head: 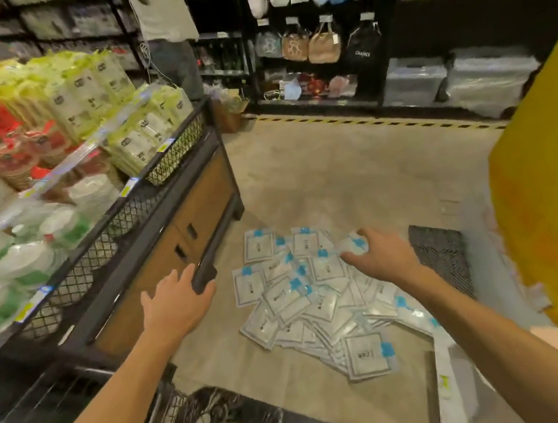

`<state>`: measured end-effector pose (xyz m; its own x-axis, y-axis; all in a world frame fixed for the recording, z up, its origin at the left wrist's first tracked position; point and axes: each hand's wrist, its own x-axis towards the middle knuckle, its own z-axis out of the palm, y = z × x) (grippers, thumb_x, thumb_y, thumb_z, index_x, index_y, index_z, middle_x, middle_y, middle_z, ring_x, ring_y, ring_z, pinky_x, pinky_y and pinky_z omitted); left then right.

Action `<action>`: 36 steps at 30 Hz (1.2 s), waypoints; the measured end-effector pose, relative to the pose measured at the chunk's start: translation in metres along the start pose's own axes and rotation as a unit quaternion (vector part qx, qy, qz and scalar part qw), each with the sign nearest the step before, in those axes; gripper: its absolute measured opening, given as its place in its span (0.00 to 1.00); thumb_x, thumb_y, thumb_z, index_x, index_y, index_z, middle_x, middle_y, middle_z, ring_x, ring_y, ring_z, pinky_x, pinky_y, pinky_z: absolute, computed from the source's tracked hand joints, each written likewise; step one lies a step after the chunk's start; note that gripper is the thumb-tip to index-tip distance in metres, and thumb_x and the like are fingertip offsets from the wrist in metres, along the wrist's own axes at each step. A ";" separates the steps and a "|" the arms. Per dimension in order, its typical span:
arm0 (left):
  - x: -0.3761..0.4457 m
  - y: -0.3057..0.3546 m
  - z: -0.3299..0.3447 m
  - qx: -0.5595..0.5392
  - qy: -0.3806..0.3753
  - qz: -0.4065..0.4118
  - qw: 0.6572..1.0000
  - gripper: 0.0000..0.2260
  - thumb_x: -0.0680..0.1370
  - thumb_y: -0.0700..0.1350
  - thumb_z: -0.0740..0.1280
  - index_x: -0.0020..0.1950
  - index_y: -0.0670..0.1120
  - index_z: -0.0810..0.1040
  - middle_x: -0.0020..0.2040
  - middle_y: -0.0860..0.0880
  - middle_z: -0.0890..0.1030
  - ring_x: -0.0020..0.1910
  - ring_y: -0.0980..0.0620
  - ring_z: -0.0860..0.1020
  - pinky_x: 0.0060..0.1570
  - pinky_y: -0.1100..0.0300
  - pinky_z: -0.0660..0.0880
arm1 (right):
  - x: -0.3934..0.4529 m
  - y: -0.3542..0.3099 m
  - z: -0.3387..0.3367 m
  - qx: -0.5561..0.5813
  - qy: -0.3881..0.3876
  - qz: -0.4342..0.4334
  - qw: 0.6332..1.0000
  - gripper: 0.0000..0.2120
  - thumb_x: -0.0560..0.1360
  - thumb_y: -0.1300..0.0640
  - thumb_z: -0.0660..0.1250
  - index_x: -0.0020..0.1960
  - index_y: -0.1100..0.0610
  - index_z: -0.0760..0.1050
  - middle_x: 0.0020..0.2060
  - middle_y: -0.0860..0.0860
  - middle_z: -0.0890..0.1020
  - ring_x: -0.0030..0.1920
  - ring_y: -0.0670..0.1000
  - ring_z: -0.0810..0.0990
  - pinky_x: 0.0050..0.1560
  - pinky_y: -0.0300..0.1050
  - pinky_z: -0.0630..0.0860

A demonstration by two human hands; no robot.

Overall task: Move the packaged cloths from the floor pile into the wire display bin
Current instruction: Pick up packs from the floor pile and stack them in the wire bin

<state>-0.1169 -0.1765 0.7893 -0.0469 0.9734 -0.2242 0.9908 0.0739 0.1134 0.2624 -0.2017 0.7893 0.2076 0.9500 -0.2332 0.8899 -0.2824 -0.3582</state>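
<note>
Two bare forearms reach forward from the bottom edge. The left hand point(177, 303) hovers with its fingers spread and relaxed, holding nothing, just in front of the dark leg of a display stand point(197, 202). The right hand point(377, 256) has its fingers curled around one packaged cloth point(355, 243) at the far side of the pile of packaged cloths point(314, 297) — flat white packets with blue labels, lying scattered on the floor point(352, 169). Left of the pile, wire display bins point(102, 243) on the stand hold stacked goods. Farther away, bags hang on a dark wall rack point(321, 41).
</note>
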 end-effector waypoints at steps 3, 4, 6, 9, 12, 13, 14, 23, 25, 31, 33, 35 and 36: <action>0.031 0.009 0.008 0.009 -0.023 0.007 1.000 0.33 0.81 0.68 0.54 0.83 0.54 0.57 0.81 0.47 0.63 0.79 0.44 0.62 0.76 0.33 0.53 | 0.019 0.014 0.007 0.012 -0.011 0.024 1.000 0.37 0.75 0.31 0.66 0.76 0.52 0.68 0.71 0.52 0.77 0.68 0.59 0.76 0.64 0.57 0.76; 0.042 0.011 0.012 0.012 -0.029 0.009 0.999 0.33 0.81 0.67 0.54 0.83 0.54 0.57 0.81 0.47 0.63 0.79 0.44 0.62 0.76 0.33 0.53 | 0.026 0.017 0.011 0.015 -0.019 0.032 0.999 0.37 0.75 0.31 0.66 0.76 0.52 0.68 0.72 0.52 0.76 0.69 0.59 0.76 0.64 0.57 0.76; 0.065 0.016 0.020 0.015 -0.041 0.013 0.999 0.32 0.81 0.66 0.55 0.83 0.54 0.57 0.80 0.46 0.64 0.79 0.44 0.63 0.76 0.33 0.54 | 0.039 0.023 0.020 0.016 -0.032 0.046 0.998 0.38 0.75 0.31 0.66 0.76 0.53 0.67 0.72 0.54 0.76 0.68 0.60 0.76 0.63 0.57 0.77; 0.106 0.021 0.036 0.022 -0.076 0.023 0.997 0.33 0.81 0.66 0.54 0.83 0.54 0.56 0.81 0.46 0.62 0.79 0.44 0.62 0.77 0.34 0.53 | 0.059 0.028 0.035 0.024 -0.043 0.084 0.995 0.38 0.75 0.33 0.68 0.77 0.53 0.67 0.72 0.55 0.76 0.69 0.60 0.76 0.63 0.56 0.76; 0.154 0.023 0.058 0.029 -0.109 0.042 0.993 0.34 0.81 0.67 0.52 0.83 0.53 0.54 0.81 0.46 0.63 0.79 0.43 0.63 0.77 0.33 0.54 | 0.081 0.029 0.050 0.028 -0.053 0.127 0.990 0.38 0.76 0.33 0.68 0.78 0.53 0.65 0.73 0.54 0.75 0.70 0.60 0.74 0.65 0.57 0.76; 0.171 0.024 0.064 0.031 -0.118 0.050 0.991 0.34 0.81 0.67 0.53 0.83 0.53 0.53 0.81 0.46 0.63 0.79 0.43 0.63 0.77 0.33 0.55 | 0.090 0.028 0.055 0.028 -0.059 0.144 0.987 0.39 0.76 0.34 0.68 0.78 0.54 0.65 0.73 0.54 0.75 0.70 0.60 0.75 0.64 0.57 0.75; 0.187 0.026 0.070 0.034 -0.127 0.058 0.990 0.33 0.81 0.66 0.54 0.83 0.53 0.53 0.81 0.46 0.63 0.79 0.44 0.63 0.77 0.34 0.54 | 0.098 0.026 0.060 0.028 -0.066 0.161 0.984 0.39 0.76 0.34 0.68 0.79 0.54 0.64 0.73 0.54 0.75 0.70 0.59 0.75 0.64 0.57 0.75; 0.343 0.034 0.163 0.061 -0.157 0.142 0.975 0.34 0.81 0.65 0.55 0.84 0.53 0.51 0.82 0.47 0.60 0.79 0.45 0.61 0.76 0.41 0.58 | 0.209 0.022 0.153 0.059 -0.095 0.259 0.959 0.40 0.75 0.33 0.68 0.79 0.53 0.62 0.73 0.56 0.74 0.71 0.60 0.74 0.66 0.57 0.75; 0.373 0.035 0.207 0.065 -0.167 0.156 0.971 0.34 0.81 0.65 0.55 0.83 0.53 0.51 0.82 0.48 0.60 0.79 0.45 0.61 0.77 0.41 0.59 | 0.241 0.034 0.191 0.055 -0.103 0.265 0.957 0.39 0.76 0.34 0.68 0.79 0.53 0.62 0.72 0.56 0.75 0.70 0.60 0.74 0.65 0.55 0.75; 0.451 0.048 0.377 0.095 -0.204 0.144 0.964 0.34 0.82 0.64 0.54 0.84 0.54 0.47 0.84 0.48 0.54 0.82 0.47 0.56 0.79 0.45 0.54 | 0.325 0.101 0.354 0.054 -0.148 0.295 0.942 0.39 0.77 0.34 0.67 0.80 0.52 0.60 0.72 0.56 0.75 0.70 0.60 0.74 0.65 0.56 0.75; 0.478 0.047 0.445 0.090 -0.212 0.144 0.962 0.34 0.82 0.64 0.56 0.84 0.54 0.49 0.84 0.48 0.54 0.81 0.47 0.57 0.78 0.45 0.56 | 0.350 0.127 0.417 0.061 -0.154 0.303 0.938 0.40 0.76 0.34 0.67 0.80 0.53 0.60 0.72 0.56 0.74 0.71 0.60 0.73 0.64 0.56 0.75; 0.503 0.044 0.510 0.098 -0.225 0.148 0.958 0.34 0.82 0.64 0.57 0.84 0.53 0.49 0.84 0.47 0.54 0.81 0.46 0.57 0.77 0.45 0.58 | 0.371 0.151 0.480 0.075 -0.153 0.312 0.935 0.40 0.76 0.34 0.67 0.80 0.54 0.60 0.72 0.56 0.74 0.71 0.60 0.73 0.64 0.56 0.74; 0.515 0.043 0.541 0.096 -0.233 0.148 0.956 0.35 0.82 0.64 0.57 0.84 0.53 0.50 0.84 0.47 0.54 0.81 0.46 0.57 0.77 0.46 0.59 | 0.382 0.164 0.510 0.083 -0.150 0.318 0.933 0.41 0.76 0.34 0.68 0.80 0.54 0.60 0.72 0.56 0.74 0.71 0.61 0.73 0.65 0.56 0.74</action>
<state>-0.0302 0.2110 0.1548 0.2559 0.7401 -0.6219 0.9594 -0.2735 0.0693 0.2800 0.0468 0.1805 0.5266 0.5108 -0.6795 0.5457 -0.8160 -0.1906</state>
